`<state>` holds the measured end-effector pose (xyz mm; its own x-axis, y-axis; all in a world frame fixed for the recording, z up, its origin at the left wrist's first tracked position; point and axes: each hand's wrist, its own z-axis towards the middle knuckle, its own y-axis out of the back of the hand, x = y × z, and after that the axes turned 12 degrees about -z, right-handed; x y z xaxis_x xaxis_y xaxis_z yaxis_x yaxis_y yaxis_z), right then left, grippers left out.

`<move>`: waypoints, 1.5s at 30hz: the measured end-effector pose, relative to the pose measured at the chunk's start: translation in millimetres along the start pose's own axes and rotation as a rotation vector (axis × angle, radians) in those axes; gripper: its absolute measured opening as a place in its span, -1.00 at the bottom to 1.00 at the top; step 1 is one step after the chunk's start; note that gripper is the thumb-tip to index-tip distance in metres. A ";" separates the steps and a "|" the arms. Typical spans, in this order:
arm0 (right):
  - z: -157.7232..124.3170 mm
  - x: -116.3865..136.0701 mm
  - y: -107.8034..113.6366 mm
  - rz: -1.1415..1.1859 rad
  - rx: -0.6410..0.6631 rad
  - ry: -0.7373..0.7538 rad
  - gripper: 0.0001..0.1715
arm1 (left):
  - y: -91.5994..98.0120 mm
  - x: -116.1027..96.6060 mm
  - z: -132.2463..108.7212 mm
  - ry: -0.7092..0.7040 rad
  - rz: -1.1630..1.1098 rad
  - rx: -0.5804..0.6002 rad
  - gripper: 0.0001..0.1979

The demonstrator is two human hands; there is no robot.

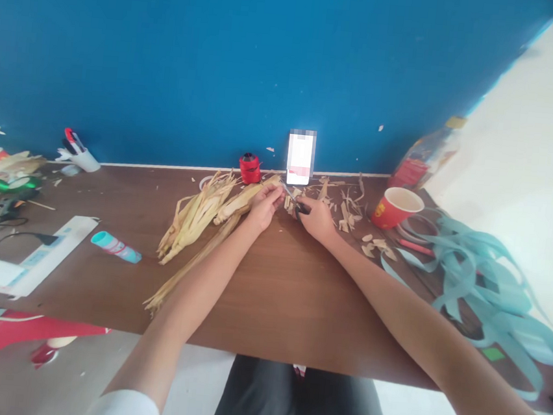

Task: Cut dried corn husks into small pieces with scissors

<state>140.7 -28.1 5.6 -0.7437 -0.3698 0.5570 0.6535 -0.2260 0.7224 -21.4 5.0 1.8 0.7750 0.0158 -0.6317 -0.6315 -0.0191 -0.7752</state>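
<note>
My right hand [318, 219] grips a pair of scissors [300, 207] with dark handles, their blades pointing left toward my other hand. The fingertips of my left hand [267, 205] are pinched together at the blades; whatever lies between them is too small to make out. Dried corn husks [202, 210] lie in a bundle left of my left hand, and more husk [242, 203] runs right behind it. Cut husk scraps [347, 214] are scattered around and to the right of the scissors. A bright phone [299, 161] leans on the blue wall just beyond my hands.
On the brown table [291, 300], a red paper cup [396, 207], a bottle [423, 156] and loose teal ribbon [480, 273] stand to the right. A red roll [249, 168] sits at the wall. Leftward are a blue tube [116, 247], a power strip [49, 257] and a pen cup [85, 160].
</note>
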 end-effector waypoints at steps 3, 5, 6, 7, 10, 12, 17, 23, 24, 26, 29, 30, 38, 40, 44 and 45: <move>-0.3 -0.4 -0.4 -0.003 0.013 0.007 -0.68 | 0.9 0.1 0.2 -0.010 -0.001 -0.010 -0.81; -0.3 -1.0 -1.1 -0.007 0.021 0.007 -0.68 | 2.1 0.4 0.4 -0.023 0.002 -0.019 -0.81; -0.3 -1.3 -1.6 -0.009 0.024 0.005 -0.68 | 2.7 0.6 0.6 -0.029 0.003 -0.018 -0.80; -0.3 -1.5 -2.0 -0.011 0.027 0.003 -0.68 | 3.3 0.8 0.8 -0.034 0.002 -0.015 -0.80; -0.4 -1.2 -2.3 -0.030 0.026 0.000 -0.67 | 3.8 0.7 1.0 -0.038 -0.006 -0.013 -0.80; -0.6 -0.3 -1.8 -0.048 0.021 -0.007 -0.67 | 2.9 0.2 0.3 -0.035 -0.011 -0.023 -0.80; -0.5 0.5 -0.9 -0.072 0.034 -0.004 -0.68 | -1.0 -1.5 -2.9 -0.044 -0.012 -0.023 -0.79; -0.4 2.6 1.1 -0.150 0.054 -0.033 -0.63 | -1.9 -1.5 -3.7 -0.074 0.000 -0.065 -0.79; -0.7 3.4 1.6 -0.160 0.056 -0.039 -0.64 | -2.1 -1.6 -3.7 -0.078 0.001 -0.070 -0.79; -1.5 4.8 2.5 -0.178 0.055 -0.047 -0.65 | -2.8 -1.8 -3.8 -0.090 0.005 -0.082 -0.81; -2.5 5.9 2.8 -0.210 0.049 -0.047 -0.69 | -4.5 -2.4 -4.4 -0.108 0.017 -0.099 -0.82; -2.7 5.9 2.7 -0.218 0.046 -0.049 -0.70 | -5.1 -2.5 -4.7 -0.113 0.020 -0.103 -0.83; -1.8 5.5 1.3 -0.185 0.041 -0.067 -0.72 | -4.3 0.1 -5.1 -0.117 0.102 -0.070 -0.93; -1.3 4.9 1.0 -0.166 0.039 -0.078 -0.70 | -4.3 1.1 -4.8 -0.125 0.115 -0.060 -0.93; -0.4 2.8 0.1 -0.125 0.038 -0.077 -0.68 | -5.6 1.7 -4.7 -0.130 0.144 -0.062 -0.91; -0.3 2.4 0.0 -0.121 0.036 -0.075 -0.68 | -5.8 1.8 -4.8 -0.131 0.155 -0.058 -0.92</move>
<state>139.0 -29.3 6.8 -0.8259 -0.2736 0.4930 0.5540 -0.2314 0.7997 -16.2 0.4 5.2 0.6562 0.1384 -0.7418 -0.7378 -0.0885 -0.6691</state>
